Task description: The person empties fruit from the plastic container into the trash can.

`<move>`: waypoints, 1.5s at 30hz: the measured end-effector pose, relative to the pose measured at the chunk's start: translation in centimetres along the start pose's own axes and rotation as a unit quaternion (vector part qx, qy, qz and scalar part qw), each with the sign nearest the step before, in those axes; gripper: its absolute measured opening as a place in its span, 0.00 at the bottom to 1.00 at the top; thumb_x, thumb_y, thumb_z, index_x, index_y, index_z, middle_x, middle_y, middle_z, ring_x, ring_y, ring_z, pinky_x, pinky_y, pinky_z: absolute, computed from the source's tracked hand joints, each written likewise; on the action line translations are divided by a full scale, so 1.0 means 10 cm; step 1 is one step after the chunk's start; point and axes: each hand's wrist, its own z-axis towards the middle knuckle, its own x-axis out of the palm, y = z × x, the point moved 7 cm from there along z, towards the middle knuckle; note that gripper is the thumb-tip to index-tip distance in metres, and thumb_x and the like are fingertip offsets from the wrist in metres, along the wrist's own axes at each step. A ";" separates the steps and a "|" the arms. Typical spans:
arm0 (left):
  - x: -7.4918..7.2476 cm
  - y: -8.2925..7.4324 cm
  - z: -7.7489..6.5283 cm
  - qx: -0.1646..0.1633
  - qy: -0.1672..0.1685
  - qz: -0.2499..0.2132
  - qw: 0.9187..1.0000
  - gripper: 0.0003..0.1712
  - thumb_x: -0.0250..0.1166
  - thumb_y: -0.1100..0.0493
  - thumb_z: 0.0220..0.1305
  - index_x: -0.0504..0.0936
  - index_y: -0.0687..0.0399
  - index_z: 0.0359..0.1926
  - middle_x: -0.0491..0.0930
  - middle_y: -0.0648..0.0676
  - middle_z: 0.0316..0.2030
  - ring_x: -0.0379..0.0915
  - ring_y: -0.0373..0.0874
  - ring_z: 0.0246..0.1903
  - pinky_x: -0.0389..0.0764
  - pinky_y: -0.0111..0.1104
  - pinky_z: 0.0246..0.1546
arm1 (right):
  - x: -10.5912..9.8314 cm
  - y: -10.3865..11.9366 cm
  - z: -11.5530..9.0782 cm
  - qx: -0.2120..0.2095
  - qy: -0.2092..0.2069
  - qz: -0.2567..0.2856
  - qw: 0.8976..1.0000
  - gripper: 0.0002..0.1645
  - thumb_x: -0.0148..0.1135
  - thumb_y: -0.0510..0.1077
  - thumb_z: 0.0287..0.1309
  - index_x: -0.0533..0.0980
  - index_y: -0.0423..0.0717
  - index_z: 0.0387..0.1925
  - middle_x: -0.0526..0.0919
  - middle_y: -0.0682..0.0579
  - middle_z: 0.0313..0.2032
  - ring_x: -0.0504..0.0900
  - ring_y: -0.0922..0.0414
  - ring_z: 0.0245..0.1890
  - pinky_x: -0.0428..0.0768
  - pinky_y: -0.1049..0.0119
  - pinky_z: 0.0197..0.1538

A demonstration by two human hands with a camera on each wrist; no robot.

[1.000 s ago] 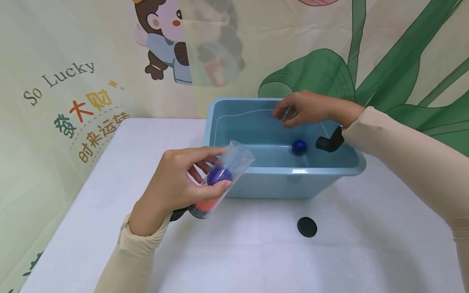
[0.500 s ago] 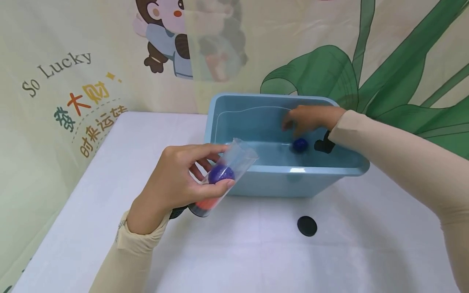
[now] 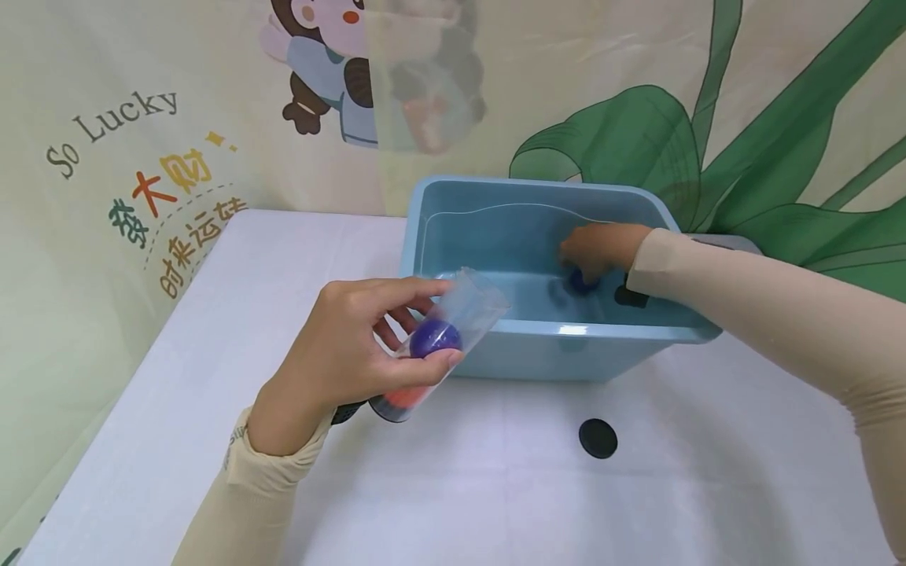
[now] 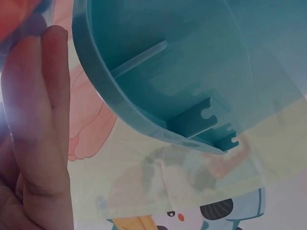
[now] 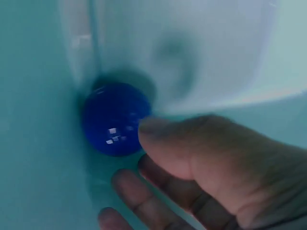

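My left hand (image 3: 354, 342) holds a clear plastic tube (image 3: 480, 303), tilted with its mouth up to the right, between thumb and fingers. Inside the tube are a purple-blue ball (image 3: 435, 338) and an orange-red ball (image 3: 406, 396) below it, above a black bottom end. My right hand (image 3: 602, 245) is down inside a light blue bin (image 3: 552, 350), beside a glossy blue ball (image 5: 115, 120) on its floor. In the right wrist view the thumb tip overlaps the ball's edge; contact is unclear. The fingers (image 5: 144, 199) lie loosely bent below the ball, apart from it.
A black disc (image 3: 598, 438) lies flat on the white table (image 3: 495, 503) in front of the bin. Behind the bin hangs a printed cloth (image 3: 453, 79). Small notched ribs (image 4: 194, 120) show on the bin in the left wrist view.
My right hand has moved down into the bin, from above the blue ball to right beside it. The left hand still holds the tube in nearly the same pose.
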 end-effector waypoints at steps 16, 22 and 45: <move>-0.01 -0.06 0.00 -0.003 0.008 -0.003 1.000 0.29 0.80 0.51 0.42 0.87 0.58 0.48 0.87 0.49 0.31 0.81 0.33 0.27 0.80 0.21 0.22 | 0.26 0.09 0.10 -0.015 0.021 -0.067 0.997 0.16 0.67 0.24 0.35 0.75 0.46 0.14 0.74 0.53 0.15 0.68 0.57 0.16 0.72 0.65 0.18; -0.01 -0.08 0.00 -0.001 0.007 -0.004 1.000 0.29 0.80 0.51 0.42 0.87 0.58 0.48 0.87 0.49 0.31 0.81 0.33 0.27 0.80 0.21 0.23 | 0.21 0.12 0.05 -0.027 0.048 -0.044 0.998 0.15 0.69 0.25 0.35 0.75 0.46 0.19 0.74 0.54 0.18 0.66 0.58 0.19 0.68 0.68 0.20; 0.03 -0.08 0.00 -0.004 0.016 -0.003 1.000 0.29 0.79 0.52 0.43 0.87 0.57 0.48 0.86 0.49 0.30 0.79 0.32 0.23 0.80 0.22 0.22 | 0.00 0.05 -0.03 0.046 0.020 0.031 0.998 0.12 0.74 0.39 0.50 0.82 0.43 0.38 0.81 0.51 0.32 0.77 0.53 0.31 0.79 0.61 0.34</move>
